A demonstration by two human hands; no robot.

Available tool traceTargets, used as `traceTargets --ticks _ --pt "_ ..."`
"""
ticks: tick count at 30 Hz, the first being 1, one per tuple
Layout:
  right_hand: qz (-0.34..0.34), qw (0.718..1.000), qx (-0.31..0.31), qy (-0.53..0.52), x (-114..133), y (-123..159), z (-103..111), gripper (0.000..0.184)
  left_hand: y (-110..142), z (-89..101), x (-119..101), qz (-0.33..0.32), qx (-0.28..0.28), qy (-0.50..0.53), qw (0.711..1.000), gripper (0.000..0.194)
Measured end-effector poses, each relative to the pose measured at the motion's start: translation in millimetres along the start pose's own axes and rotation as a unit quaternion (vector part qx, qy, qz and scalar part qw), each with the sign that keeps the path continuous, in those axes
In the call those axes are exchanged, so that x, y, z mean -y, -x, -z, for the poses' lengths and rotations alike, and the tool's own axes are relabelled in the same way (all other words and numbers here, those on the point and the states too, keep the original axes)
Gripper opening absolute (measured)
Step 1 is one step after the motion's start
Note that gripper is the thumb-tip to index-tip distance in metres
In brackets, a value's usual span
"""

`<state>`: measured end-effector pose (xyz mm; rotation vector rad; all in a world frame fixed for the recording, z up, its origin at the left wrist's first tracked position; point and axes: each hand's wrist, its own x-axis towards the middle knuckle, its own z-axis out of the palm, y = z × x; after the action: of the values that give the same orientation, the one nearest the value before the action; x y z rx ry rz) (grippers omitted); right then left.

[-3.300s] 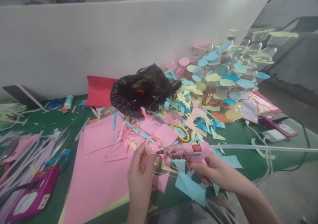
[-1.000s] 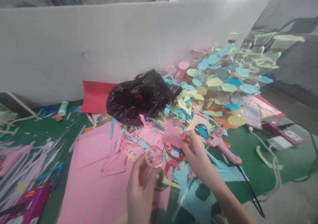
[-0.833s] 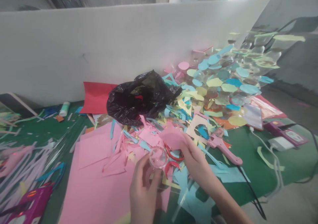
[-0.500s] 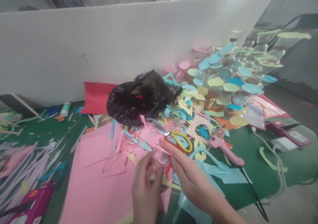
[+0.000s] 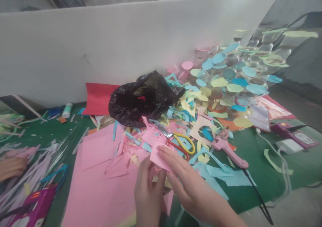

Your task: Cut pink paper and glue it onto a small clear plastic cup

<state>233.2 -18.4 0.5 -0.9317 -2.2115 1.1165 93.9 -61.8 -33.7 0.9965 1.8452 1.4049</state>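
My left hand (image 5: 148, 190) is wrapped round a small clear plastic cup, now largely hidden beneath a piece of pink paper (image 5: 158, 160) that covers its mouth. My right hand (image 5: 188, 180) lies over that paper, fingers stretched flat across it and pressing down on the cup's rim. Just beyond my hands, scissors (image 5: 184, 142) with one yellow and one red handle rest on pink paper scraps. A pink glue gun (image 5: 227, 149) with a black cord lies on the table to the right of my right hand.
Large pink sheets (image 5: 100, 193) lie at the left. A black plastic bag (image 5: 120, 102) stands open behind the scraps. Several paper-topped clear cups (image 5: 233, 82) are heaped at the back right. Another person's hand (image 5: 11, 168) is at the far left, near a purple power strip (image 5: 37, 201).
My right hand put down the glue gun, picked up the pink paper and laid it over the cup's mouth, uncovering the scissors' yellow handle. Another person's hand has appeared at the left.
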Motion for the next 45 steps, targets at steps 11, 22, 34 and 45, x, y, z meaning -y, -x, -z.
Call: traceTargets --ticks 11,22,34,45 --pt "0.009 0.994 -0.100 -0.040 -6.9 14.7 -0.7 0.064 5.6 -0.6 -6.0 -0.010 -0.026 0.044 0.999 0.035" --pt "-0.017 0.955 -0.184 -0.233 -15.8 13.7 -11.5 0.057 14.1 2.5 -7.0 -0.042 -0.076 -0.055 0.995 0.037" --pt "-0.082 0.870 -0.375 -0.309 -50.2 29.0 -4.1 0.037 4.6 82.4 31.4 -0.189 0.003 -0.307 0.933 0.027" --pt "-0.122 0.881 -0.384 -0.247 -46.6 36.0 -0.6 0.040 -0.4 72.3 60.0 -0.185 0.034 -0.321 0.928 0.027"
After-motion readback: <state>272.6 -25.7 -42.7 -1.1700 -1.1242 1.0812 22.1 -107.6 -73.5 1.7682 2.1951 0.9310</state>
